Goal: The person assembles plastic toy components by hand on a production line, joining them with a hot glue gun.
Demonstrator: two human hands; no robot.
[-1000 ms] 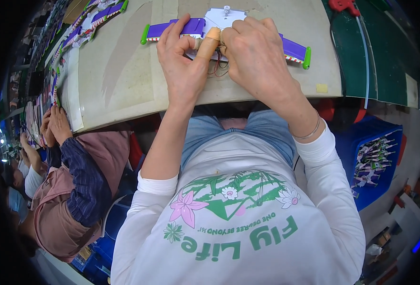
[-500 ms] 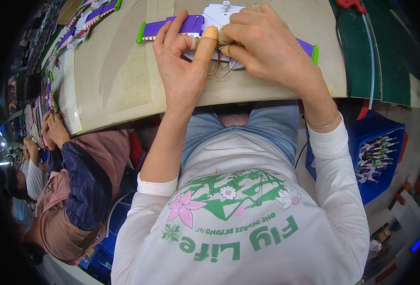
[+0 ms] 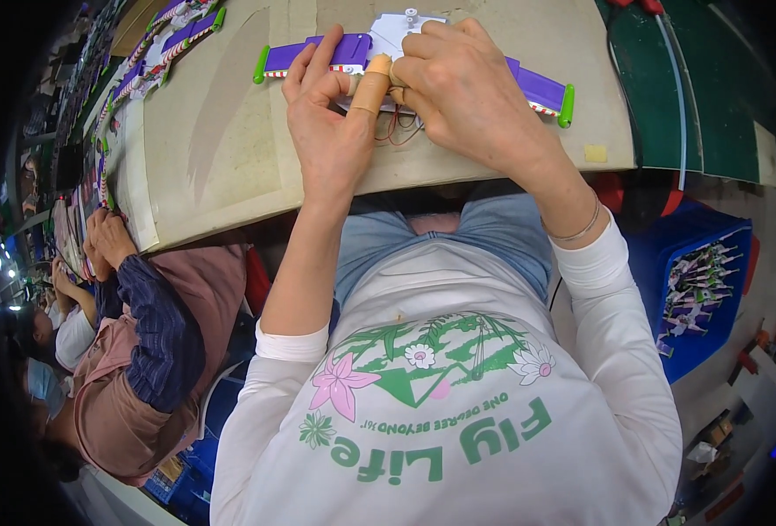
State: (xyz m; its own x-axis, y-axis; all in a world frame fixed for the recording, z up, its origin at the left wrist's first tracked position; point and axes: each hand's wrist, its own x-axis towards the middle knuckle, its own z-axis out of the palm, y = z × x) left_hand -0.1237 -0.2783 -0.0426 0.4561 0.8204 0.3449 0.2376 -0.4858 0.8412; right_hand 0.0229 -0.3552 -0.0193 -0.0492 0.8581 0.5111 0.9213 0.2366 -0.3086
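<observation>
A toy wing set (image 3: pixel 388 37) lies on the table before me, with a white centre piece, purple wings and green tips. My left hand (image 3: pixel 331 131) is closed on its near edge, left of the middle; tape wraps the thumb. Close against that thumb, my right hand (image 3: pixel 471 92) pinches at the same near edge. Whatever is between its fingertips is hidden. Thin dark red wires (image 3: pixel 397 133) hang out below the white piece, under my hands. A small white post (image 3: pixel 412 16) stands up at the far side of the centre piece.
More purple and green wing sets (image 3: pixel 164 44) lie at the far left of the table (image 3: pixel 221 167). A co-worker (image 3: pixel 156 351) sits to my left, hands at the table edge. A blue bin (image 3: pixel 712 324) of similar parts stands at lower right. Red-handled pliers or cutters (image 3: pixel 647 5) lie far right.
My right hand has shifted slightly left and its fingers have drawn in closer to the left thumb. More of the right purple wing now shows. The left hand has barely moved.
</observation>
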